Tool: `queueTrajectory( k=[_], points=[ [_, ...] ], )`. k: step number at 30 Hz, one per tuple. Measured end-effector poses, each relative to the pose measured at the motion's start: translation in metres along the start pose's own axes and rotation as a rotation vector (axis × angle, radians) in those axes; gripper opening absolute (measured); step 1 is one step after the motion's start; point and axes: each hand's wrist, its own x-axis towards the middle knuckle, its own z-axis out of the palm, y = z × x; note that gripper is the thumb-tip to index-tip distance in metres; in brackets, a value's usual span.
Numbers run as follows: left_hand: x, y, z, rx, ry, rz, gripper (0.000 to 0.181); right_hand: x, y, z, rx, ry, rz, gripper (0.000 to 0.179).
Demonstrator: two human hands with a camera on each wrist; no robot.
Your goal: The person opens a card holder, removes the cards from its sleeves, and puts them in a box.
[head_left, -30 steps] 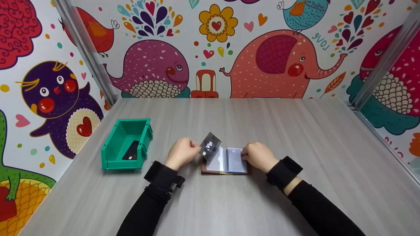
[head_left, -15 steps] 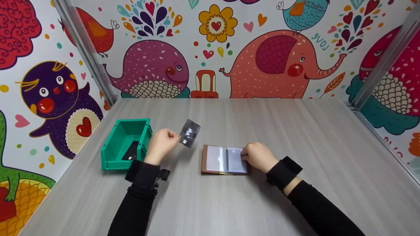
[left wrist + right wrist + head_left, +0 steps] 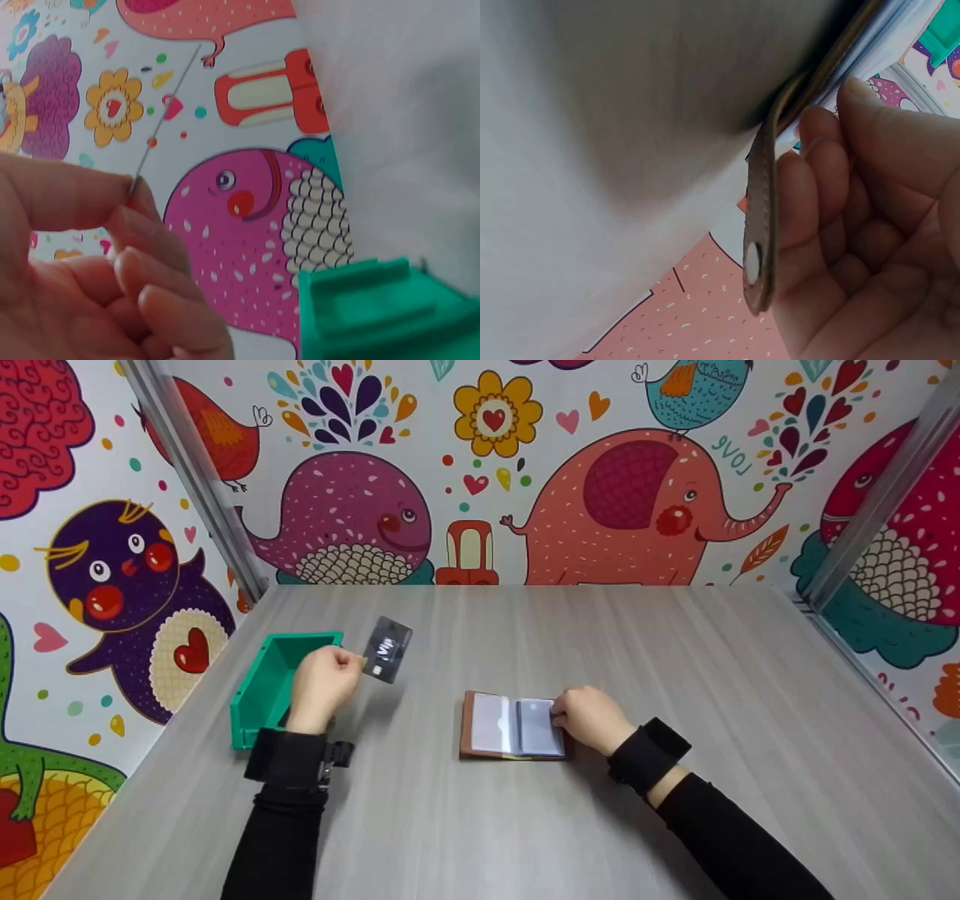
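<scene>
Between thumb and forefinger, my left hand pinches a dark grey card printed "Vip" by one corner. It is held tilted above the table, just right of the green bin; the left wrist view shows the card edge-on as a thin line. A brown card holder with clear plastic sleeves lies spread on the table. At its right side, my right hand pinches the edge of the sleeves. In the right wrist view, the holder's strap with a metal snap hangs beside the curled fingers.
The green bin stands at the left, partly covered by the left hand and wrist. Patterned walls bound the table at the back and both sides. Metal posts rise at the corners.
My left hand has drawn the card up off the card holder's left page and carried it left, close to the green bin. My right hand has stayed on the card holder.
</scene>
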Motion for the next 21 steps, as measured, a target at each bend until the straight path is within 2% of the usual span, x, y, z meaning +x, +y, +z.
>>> queueTrajectory(
  k=[6,9,13,21],
  points=[
    [-0.003,-0.012,-0.021,-0.012,0.010,-0.084,0.027,0.000,-0.001,0.000,0.005,-0.006,0.018,0.007],
    [-0.004,-0.020,-0.029,-0.015,0.022,-0.105,0.029,0.000,-0.001,0.000,0.011,-0.014,0.035,0.006],
    [-0.006,-0.030,-0.036,-0.019,0.045,-0.137,0.029,0.000,-0.002,0.000,0.012,-0.023,0.048,0.006],
    [-0.008,-0.051,-0.048,0.017,0.086,-0.261,0.034,0.001,-0.002,-0.001,0.012,-0.037,0.051,0.005]
  ],
)
